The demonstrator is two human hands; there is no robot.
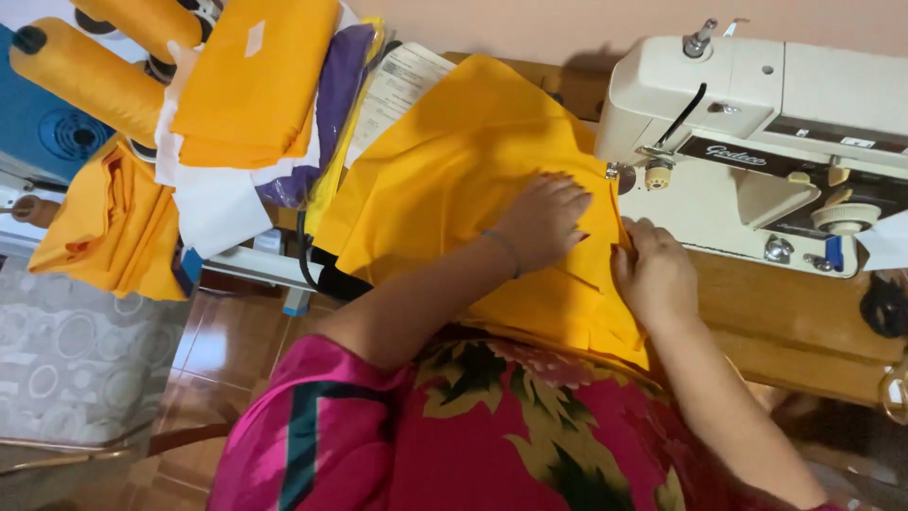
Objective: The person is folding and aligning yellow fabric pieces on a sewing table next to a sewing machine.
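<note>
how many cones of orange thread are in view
2, both at the top left: one thread cone lies above the folded orange cloth, the other thread cone is cut off by the top edge. More may be hidden beyond the frame.

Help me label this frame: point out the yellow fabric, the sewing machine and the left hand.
yellow fabric [445, 180], head view, flat upper middle.
sewing machine [804, 90], head view, top of its cream body.
left hand [544, 222], head view, back of the hand.
</note>
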